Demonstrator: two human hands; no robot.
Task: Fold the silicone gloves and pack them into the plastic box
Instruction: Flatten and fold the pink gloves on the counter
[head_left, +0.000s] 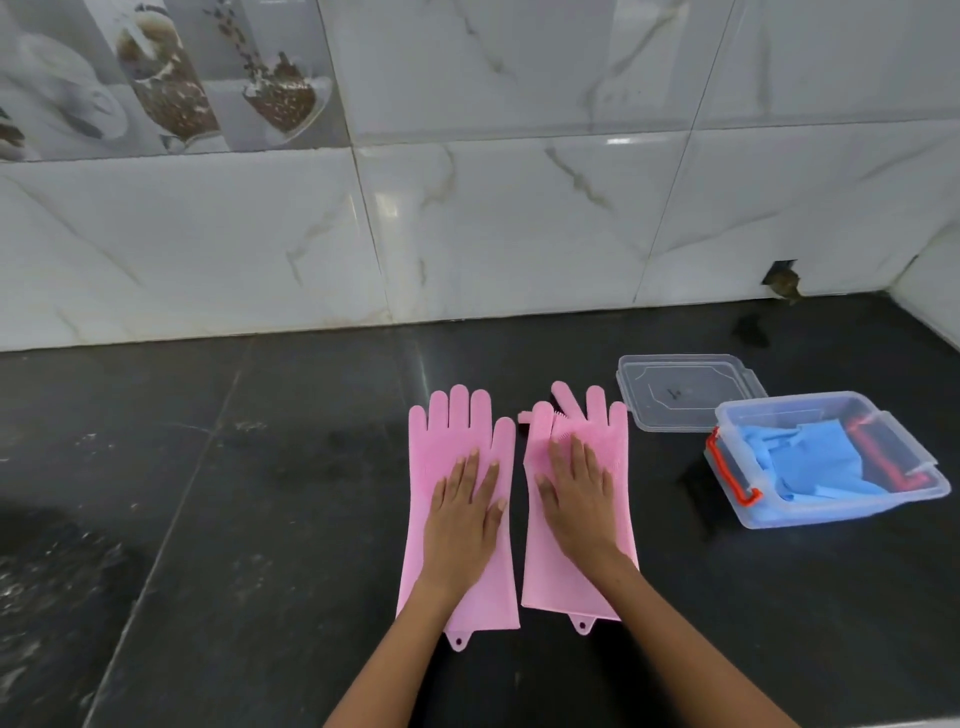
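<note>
Two pink silicone gloves lie side by side on the black counter, fingers pointing to the wall. My left hand rests flat, fingers spread, on the left glove, which lies smooth. On the right glove my right hand presses flat; its finger end is rumpled, with some fingers bent and the bristly side showing. To the right stands the clear plastic box with red latches, holding folded blue gloves. Its clear lid lies on the counter behind it.
The black stone counter stretches left and front of the gloves. A white marble-tiled wall bounds the back and turns in at the far right. A small hole with debris sits at the wall's base.
</note>
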